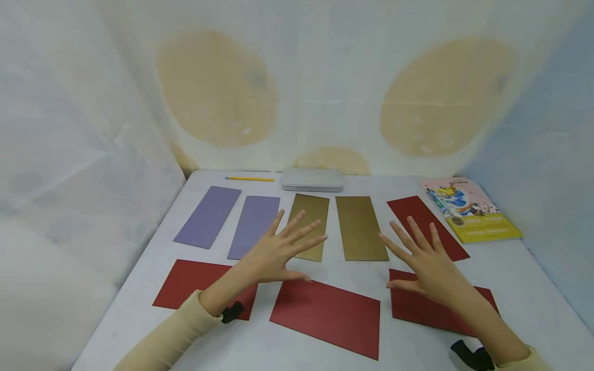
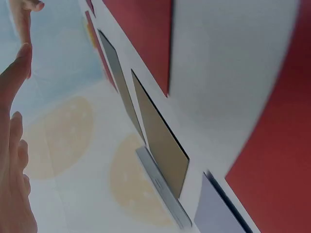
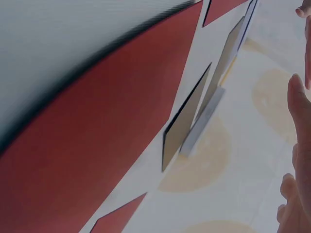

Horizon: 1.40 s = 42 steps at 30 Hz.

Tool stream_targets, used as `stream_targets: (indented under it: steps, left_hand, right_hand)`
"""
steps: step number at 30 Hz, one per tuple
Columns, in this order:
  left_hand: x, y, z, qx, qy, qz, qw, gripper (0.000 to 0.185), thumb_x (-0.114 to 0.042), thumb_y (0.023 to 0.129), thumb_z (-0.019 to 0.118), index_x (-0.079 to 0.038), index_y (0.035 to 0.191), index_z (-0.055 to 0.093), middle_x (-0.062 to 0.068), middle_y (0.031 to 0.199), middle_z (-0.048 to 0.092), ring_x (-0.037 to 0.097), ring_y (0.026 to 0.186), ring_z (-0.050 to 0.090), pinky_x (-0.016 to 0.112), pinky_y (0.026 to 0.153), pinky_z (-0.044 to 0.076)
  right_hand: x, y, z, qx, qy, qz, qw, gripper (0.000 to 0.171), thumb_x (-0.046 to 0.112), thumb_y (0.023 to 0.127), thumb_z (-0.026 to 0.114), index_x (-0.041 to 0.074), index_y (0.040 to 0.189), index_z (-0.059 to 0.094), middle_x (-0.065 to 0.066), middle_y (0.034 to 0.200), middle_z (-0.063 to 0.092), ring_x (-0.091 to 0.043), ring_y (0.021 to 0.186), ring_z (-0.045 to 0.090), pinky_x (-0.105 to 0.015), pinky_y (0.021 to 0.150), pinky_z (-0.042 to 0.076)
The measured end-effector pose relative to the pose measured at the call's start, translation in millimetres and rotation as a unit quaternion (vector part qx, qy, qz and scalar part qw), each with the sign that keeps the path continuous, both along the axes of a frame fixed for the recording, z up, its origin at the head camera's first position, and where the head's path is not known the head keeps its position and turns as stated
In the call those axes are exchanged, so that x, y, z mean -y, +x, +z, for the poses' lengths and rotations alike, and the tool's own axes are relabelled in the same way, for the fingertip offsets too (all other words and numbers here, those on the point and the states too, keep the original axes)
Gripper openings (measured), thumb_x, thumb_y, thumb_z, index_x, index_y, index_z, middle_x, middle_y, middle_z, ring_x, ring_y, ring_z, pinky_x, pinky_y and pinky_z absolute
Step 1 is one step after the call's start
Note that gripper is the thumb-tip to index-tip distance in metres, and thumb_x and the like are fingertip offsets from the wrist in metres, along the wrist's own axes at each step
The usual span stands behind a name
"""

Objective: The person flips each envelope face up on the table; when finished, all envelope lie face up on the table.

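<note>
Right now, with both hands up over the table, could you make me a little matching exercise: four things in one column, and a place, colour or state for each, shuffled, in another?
Things:
1. purple boards
2. left hand
3. book
4. gold boards

Descriptions:
A. pink and yellow cover
B. centre of the far row
C. left end of the far row
D. fingers spread

Right pairs: 1-C, 2-D, 3-A, 4-B

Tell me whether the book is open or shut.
Shut. The book lies flat on the table, picture side up, with no inside pages showing.
</note>
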State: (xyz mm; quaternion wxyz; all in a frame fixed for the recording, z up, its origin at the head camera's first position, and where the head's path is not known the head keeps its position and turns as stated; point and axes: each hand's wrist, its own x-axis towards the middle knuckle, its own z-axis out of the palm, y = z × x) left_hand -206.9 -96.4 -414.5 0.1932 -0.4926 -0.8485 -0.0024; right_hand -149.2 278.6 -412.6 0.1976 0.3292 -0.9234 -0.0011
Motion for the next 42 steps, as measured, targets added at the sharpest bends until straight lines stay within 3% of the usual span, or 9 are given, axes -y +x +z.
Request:
stream_targets:
  steps: [3,11,18,24,34,38,42]
  left_hand:
    - [-8.7,-0.7,-0.5,-0.001,-0.002,-0.012,0.9999,0.095,-0.077,0.078,0.055,-0.031,0.155,0.022,-0.001,0.162,0.01,0.032,0.146,-0.003,0.062,0.11,-0.004]
    - [-38.5,-2.4,0.3,-0.013,-0.037,-0.052,0.9979,0.093,-0.078,0.079,0.051,-0.031,0.154,0.023,0.0,0.161,0.01,0.033,0.146,-0.007,0.063,0.11,-0.003]
    - [-72.9,-1.6,-1.4,-0.025,-0.088,-0.08,0.9926,0.094,-0.083,0.079,0.042,-0.03,0.154,0.023,0.0,0.161,0.012,0.032,0.145,-0.014,0.062,0.109,-0.007]
    - [-102.9,2.3,-10.1,-0.023,-0.116,-0.105,0.9874,0.097,-0.086,0.078,0.034,-0.032,0.156,0.013,-0.002,0.162,0.007,0.03,0.144,-0.017,0.061,0.11,-0.007]
    - [-151.1,22.3,-22.5,-0.01,-0.145,-0.143,0.9789,0.099,-0.087,0.077,0.031,-0.032,0.156,0.009,-0.003,0.162,0.001,0.029,0.142,-0.023,0.057,0.11,-0.012]
    - [-172.4,34.8,-22.5,0.025,-0.159,-0.158,0.9742,0.099,-0.086,0.078,0.034,-0.032,0.156,0.004,-0.005,0.162,-0.003,0.026,0.141,-0.026,0.054,0.109,-0.017]
    - [-189.8,46.2,-26.5,0.054,-0.177,-0.177,0.9667,0.096,-0.082,0.081,0.037,-0.032,0.156,0.002,-0.006,0.162,-0.003,0.025,0.143,-0.022,0.052,0.109,-0.019]
  right_hand:
    - [-8.3,4.7,-0.6,0.004,0.001,-0.009,1.0,0.096,0.076,0.079,0.052,0.025,0.155,0.021,-0.009,0.161,0.006,-0.041,0.144,-0.003,-0.065,0.108,-0.007]
    - [-28.6,20.5,-1.7,0.031,0.002,-0.046,0.998,0.109,0.062,0.07,0.075,0.027,0.156,0.017,-0.008,0.162,0.002,-0.038,0.145,-0.007,-0.065,0.107,-0.011]
    - [-49.7,34.8,-8.3,0.032,-0.004,-0.06,0.998,0.108,0.064,0.069,0.074,0.026,0.155,0.021,-0.008,0.162,0.006,-0.039,0.145,-0.005,-0.065,0.107,-0.01]
    - [-65.1,47.5,-16.2,0.039,0.004,-0.083,0.996,0.11,0.061,0.068,0.076,0.028,0.156,0.017,-0.008,0.162,0.004,-0.038,0.145,-0.008,-0.064,0.106,-0.012]
    - [-93.9,69.2,-27.2,0.066,0.022,-0.123,0.99,0.112,0.062,0.069,0.075,0.033,0.156,0.011,-0.007,0.162,-0.002,-0.038,0.144,-0.013,-0.061,0.105,-0.018]
    - [-105.6,74.9,-31.2,0.072,0.014,-0.124,0.99,0.111,0.063,0.068,0.075,0.034,0.155,0.013,0.001,0.162,-0.006,-0.036,0.145,-0.011,-0.058,0.107,-0.018]
    - [-117.6,80.6,-36.2,0.083,0.005,-0.131,0.988,0.111,0.065,0.067,0.075,0.035,0.155,0.014,0.0,0.162,-0.004,-0.034,0.145,-0.014,-0.056,0.107,-0.019]
